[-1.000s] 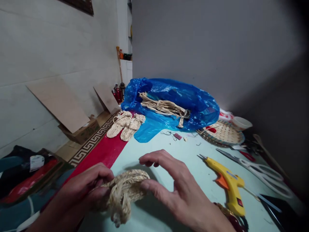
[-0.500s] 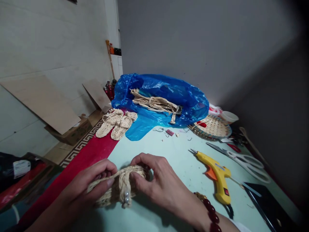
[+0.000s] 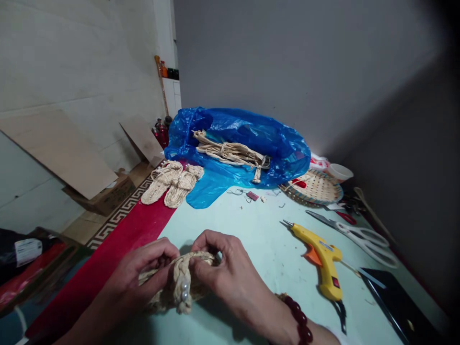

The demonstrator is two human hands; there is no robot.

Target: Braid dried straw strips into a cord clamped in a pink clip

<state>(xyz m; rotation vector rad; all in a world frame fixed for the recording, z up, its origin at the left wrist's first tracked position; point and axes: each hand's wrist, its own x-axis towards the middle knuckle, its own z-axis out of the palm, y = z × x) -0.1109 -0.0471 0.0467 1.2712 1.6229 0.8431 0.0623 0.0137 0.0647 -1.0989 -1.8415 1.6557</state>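
Between my hands, low over the table, is a woven straw sandal (image 3: pixel 197 287) with a braided strap (image 3: pixel 182 275) that carries a few pearl-like beads. My left hand (image 3: pixel 147 273) pinches its left edge with thumb and fingers. On the other side my right hand (image 3: pixel 228 268) grips the upper edge beside the strap, thumb in front and fingers behind. A dark red bead bracelet (image 3: pixel 297 316) circles the right wrist. The sandal's underside and part of its sole are hidden by my hands.
A pair of straw sandals (image 3: pixel 174 184) lies at the table's left. Behind, a blue plastic bag (image 3: pixel 287 143) holds a straw bundle (image 3: pixel 230 152). At right are a yellow glue gun (image 3: pixel 325 261), scissors (image 3: pixel 359 235), a woven basket (image 3: pixel 319 187) and a black tablet-like object (image 3: pixel 395 306).
My left hand has shifted slightly right, closer to the braided strap. The sandal has turned a little, and the strap's beaded end sits slightly lower and further left. Both hands keep their hold.
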